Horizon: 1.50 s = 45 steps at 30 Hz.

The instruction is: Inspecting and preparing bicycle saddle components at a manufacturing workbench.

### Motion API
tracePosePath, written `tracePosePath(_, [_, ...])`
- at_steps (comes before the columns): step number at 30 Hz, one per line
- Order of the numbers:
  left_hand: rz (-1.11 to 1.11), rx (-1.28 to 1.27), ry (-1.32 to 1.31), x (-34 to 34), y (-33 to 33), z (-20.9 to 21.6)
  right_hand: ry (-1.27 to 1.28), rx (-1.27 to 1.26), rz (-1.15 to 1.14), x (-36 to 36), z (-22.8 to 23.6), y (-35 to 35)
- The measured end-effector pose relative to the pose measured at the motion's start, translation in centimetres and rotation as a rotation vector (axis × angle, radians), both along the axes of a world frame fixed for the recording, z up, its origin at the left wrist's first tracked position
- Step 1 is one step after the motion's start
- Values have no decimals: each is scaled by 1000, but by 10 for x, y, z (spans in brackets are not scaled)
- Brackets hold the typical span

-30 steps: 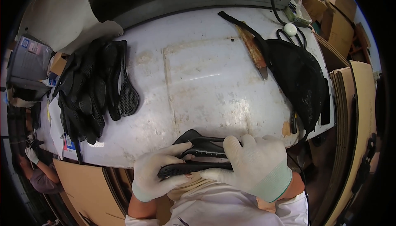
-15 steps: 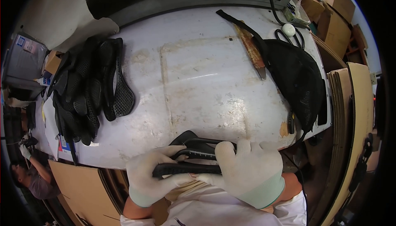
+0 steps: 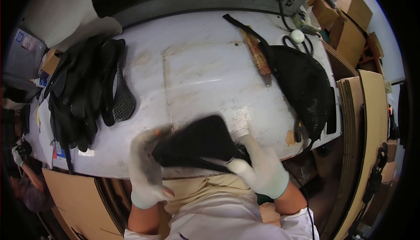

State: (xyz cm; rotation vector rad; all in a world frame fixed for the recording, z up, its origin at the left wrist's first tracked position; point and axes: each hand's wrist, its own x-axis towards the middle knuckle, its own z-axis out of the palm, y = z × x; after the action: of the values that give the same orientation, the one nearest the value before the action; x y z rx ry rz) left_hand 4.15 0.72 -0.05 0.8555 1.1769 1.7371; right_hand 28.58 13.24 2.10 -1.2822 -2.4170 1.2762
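Saddle [image 3: 199, 141] gripped in both gloved hands at the table's six o'clock edge.

Left hand [image 3: 146, 170] curls around the black saddle's end at nine o'clock; right hand [image 3: 258, 170] pinches the end at three o'clock, all blurred. Best kept level over the white table [image 3: 205, 73], both grips firm. More black saddles [image 3: 94, 91] are stacked at ten o'clock, and a black mesh piece [image 3: 304, 86] lies at two o'clock.

Black saddle [image 3: 197, 142] and left hand [image 3: 146, 170] motion-blurred.
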Motion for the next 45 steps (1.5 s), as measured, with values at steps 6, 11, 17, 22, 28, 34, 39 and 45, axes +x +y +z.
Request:
tracePosePath(6, [-449,-46,-84,47,-14,9,550,-654,27,-13,-8,-24])
tracePosePath(11, [-423,-87,189,61,-22,19,500,-743,167,-16,-21,-25])
tracePosePath(17, [-268,115,8,72,-13,8,595,-843,54,-27,-24,-38])
tracePosePath(22, [114,-133,-399,72,-13,29,695,-414,-45,-30,-21,-49])
tracePosePath(28, [-138,-435,-546,38,-26,34,593,-98,-42,0,15,-6])
tracePosePath(34, [-474,-451,-544,30,-37,25,562,-112,435,-11,36,23])
tracePosePath(39, [-680,-270,-256,12,-41,0,721,23,483,-9,21,3])
tracePosePath(45, [-837,-231,162,-6,-34,1,730,91,537,-11,19,0])
